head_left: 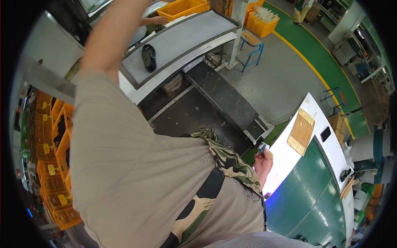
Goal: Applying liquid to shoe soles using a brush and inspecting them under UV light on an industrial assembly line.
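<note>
On a factory floor beside a green-topped bench (314, 182), the right hand (263, 162) pinches a small pale part (262, 148) in its fingers, while the left arm (108, 37) reaches overhead, hand unseen.

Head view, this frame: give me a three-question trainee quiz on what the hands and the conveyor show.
1. True or false: the right hand holds a small pale object pinched in its fingertips.
2. What lies on the grey conveyor belt? A) a dark shoe sole B) a yellow crate C) a phone
3. Fill in: the left arm is raised toward the picture's upper edge, so the left hand is ____ of view.

Key: 1 true. 2 A. 3 out. The small object is too small to identify. The right hand is beside the white edge of a green-topped table, on which a woven mat lies.
</note>
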A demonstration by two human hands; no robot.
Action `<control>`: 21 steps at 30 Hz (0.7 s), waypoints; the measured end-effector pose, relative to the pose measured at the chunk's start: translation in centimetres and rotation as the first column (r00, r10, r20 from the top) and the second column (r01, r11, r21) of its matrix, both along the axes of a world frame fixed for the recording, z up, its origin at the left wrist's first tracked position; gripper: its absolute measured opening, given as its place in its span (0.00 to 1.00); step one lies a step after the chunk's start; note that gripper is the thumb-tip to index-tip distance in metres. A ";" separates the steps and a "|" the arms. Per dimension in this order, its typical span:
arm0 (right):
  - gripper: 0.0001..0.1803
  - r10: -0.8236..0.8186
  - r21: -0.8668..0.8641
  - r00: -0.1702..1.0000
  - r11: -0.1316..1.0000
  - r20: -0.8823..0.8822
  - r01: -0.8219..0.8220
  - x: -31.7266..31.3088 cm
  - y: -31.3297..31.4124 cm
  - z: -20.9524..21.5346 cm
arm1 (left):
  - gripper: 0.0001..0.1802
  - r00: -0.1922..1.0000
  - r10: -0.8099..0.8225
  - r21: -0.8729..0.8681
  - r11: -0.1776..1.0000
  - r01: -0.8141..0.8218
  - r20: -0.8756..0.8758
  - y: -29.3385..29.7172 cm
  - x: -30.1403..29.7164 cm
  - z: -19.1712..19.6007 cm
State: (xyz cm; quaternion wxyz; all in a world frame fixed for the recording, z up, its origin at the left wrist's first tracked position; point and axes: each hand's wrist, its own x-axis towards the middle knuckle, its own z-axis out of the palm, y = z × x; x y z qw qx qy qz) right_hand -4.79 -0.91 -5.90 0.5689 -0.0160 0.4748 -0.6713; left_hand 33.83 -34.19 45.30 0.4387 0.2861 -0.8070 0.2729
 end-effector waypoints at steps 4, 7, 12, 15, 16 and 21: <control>0.02 0.013 -0.006 1.000 1.000 0.010 -0.013 -0.2 2.5 0.4 | 0.35 0.796 0.568 0.209 0.769 -0.604 0.208 -2.8 12.2 -19.4; 0.05 -0.043 0.043 0.996 0.998 0.080 0.040 -0.7 4.5 -1.3 | 0.37 0.590 0.800 0.616 0.413 -0.671 0.106 1.2 18.9 -30.2; 0.03 -0.049 0.045 0.995 0.998 0.089 0.045 -0.8 6.8 -3.2 | 0.51 0.237 0.960 0.963 -0.087 -0.255 0.150 5.0 23.9 -37.3; 0.03 -0.058 0.008 0.994 0.998 0.087 0.057 -0.5 7.1 -2.6 | 0.44 0.340 0.931 0.944 -0.011 -0.331 0.130 4.3 20.6 -37.9; 0.04 -0.057 0.013 0.995 0.998 0.082 0.057 -0.5 7.5 -2.7 | 0.42 0.330 0.940 0.937 0.036 -0.348 0.087 3.8 19.8 -38.5; 0.03 0.017 0.069 0.997 0.997 0.081 -0.022 -0.3 7.0 -2.9 | 0.30 0.075 0.995 0.982 0.078 -0.175 -0.065 3.2 22.9 -39.7</control>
